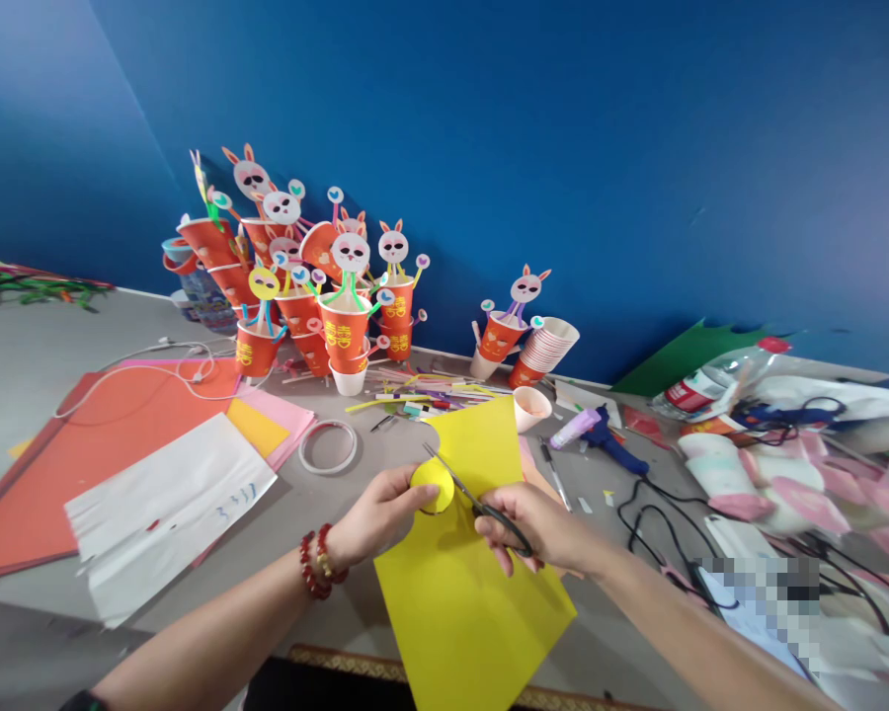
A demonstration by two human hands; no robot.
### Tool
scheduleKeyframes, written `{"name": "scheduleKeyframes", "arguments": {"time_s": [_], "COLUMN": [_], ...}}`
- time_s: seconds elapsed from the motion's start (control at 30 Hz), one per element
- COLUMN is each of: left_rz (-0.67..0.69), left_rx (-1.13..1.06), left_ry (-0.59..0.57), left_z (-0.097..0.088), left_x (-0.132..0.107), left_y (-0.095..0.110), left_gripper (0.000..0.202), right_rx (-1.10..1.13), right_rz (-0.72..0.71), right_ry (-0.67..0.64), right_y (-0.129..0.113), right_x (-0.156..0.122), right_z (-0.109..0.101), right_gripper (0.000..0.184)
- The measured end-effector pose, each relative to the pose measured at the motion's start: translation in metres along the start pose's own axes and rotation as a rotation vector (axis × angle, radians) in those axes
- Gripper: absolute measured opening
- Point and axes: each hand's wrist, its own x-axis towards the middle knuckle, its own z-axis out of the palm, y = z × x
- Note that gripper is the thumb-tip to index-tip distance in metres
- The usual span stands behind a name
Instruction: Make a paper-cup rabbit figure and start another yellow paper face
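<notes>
My left hand (pixel 381 509) pinches a small round yellow paper piece (pixel 434 486), still at the edge of a large yellow paper sheet (pixel 466 583) that lies over the table's near edge. My right hand (pixel 529 528) grips black-handled scissors (pixel 474 504), with the blades slightly apart and pointing up-left beside the round piece. A red bead bracelet sits on my left wrist.
Orange paper cups with rabbit faces (pixel 341 296) stand stacked at the back. Orange, pink and white sheets (pixel 119 464) lie left, with a tape ring (pixel 328 446) near them. A glue gun (pixel 607 439), cables, a bottle (pixel 703 390) and pink scraps crowd the right.
</notes>
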Motion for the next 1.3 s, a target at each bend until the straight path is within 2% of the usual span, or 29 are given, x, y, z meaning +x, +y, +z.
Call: {"name": "scheduleKeyframes", "arguments": {"time_s": [0.9,1.3], "left_rz": [0.012,0.034], "left_rx": [0.01,0.042], "left_ry": [-0.063,-0.103], "left_z": [-0.003,-0.005], "left_x": [-0.001,0.0], "left_y": [-0.002,-0.003], "left_gripper": [0.043,0.04], "right_rx": [-0.147,-0.127], "right_rz": [-0.014,-0.036], "right_ry": [0.01,-0.001], "right_y": [-0.001,0.014], "right_x": [-0.004,-0.001], "right_z": [-0.01,-0.016], "right_gripper": [0.055,0.052]}}
